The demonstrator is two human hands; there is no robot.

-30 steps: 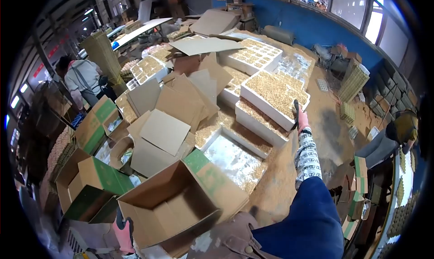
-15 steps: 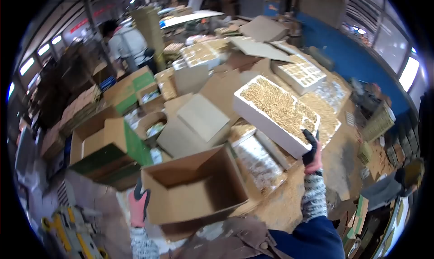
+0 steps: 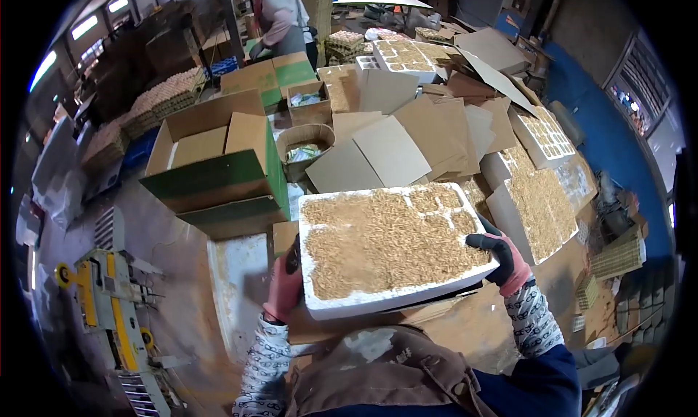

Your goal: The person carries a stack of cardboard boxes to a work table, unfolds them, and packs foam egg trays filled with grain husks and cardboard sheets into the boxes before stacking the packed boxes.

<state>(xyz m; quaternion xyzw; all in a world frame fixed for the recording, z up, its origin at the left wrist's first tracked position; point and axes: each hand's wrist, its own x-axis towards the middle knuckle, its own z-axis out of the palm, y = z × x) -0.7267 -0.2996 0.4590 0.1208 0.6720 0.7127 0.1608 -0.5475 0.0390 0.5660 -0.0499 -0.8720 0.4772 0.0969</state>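
The left hand [image 3: 286,280] and right hand [image 3: 504,258] gripped a white box [image 3: 396,298] by its two ends. In the head view, it was held in front of the brown apron [image 3: 349,388], filled with tan, grainy material [image 3: 385,250]. Cardboard sheets [image 3: 392,151] lay beyond; an open green-banded carton [image 3: 211,181] stood left of it.
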